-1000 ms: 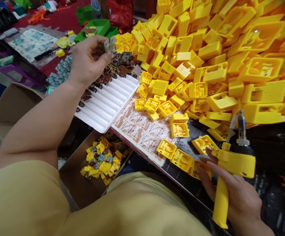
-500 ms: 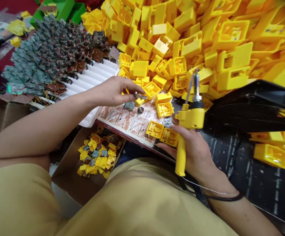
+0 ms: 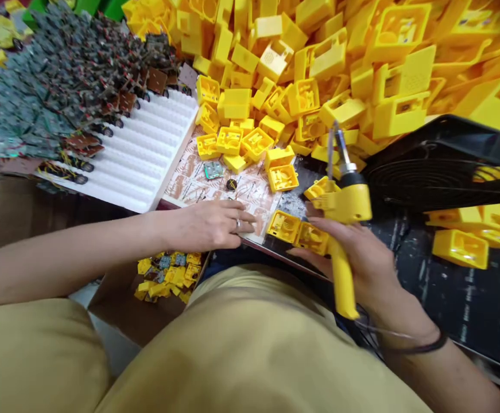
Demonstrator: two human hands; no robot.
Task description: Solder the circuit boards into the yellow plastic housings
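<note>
My left hand (image 3: 215,225) lies palm down at the front edge of the patterned board (image 3: 189,183), fingers stretched out, with nothing visible in it. Beyond it are a small green circuit board (image 3: 213,170) and a round black part (image 3: 231,184) with thin wires. My right hand (image 3: 361,258) holds a yellow soldering gun (image 3: 348,201), its metal tip pointing up and away. The fingers of that hand also reach to an opened yellow plastic case (image 3: 283,226), whose two halves lie side by side, hollows up. Another opened case (image 3: 283,178) stands just beyond.
A large heap of yellow cases (image 3: 314,57) fills the back. Wired circuit boards (image 3: 60,80) are piled on white ridged foam (image 3: 133,155) at left. A black fan-like housing (image 3: 443,166) stands at right. Below, a cardboard box (image 3: 120,298) holds yellow pieces.
My left hand has come back toward me from the yellow cases and no longer shows the small thin thing it held. The soldering gun has tilted; my right hand stays by the opened case.
</note>
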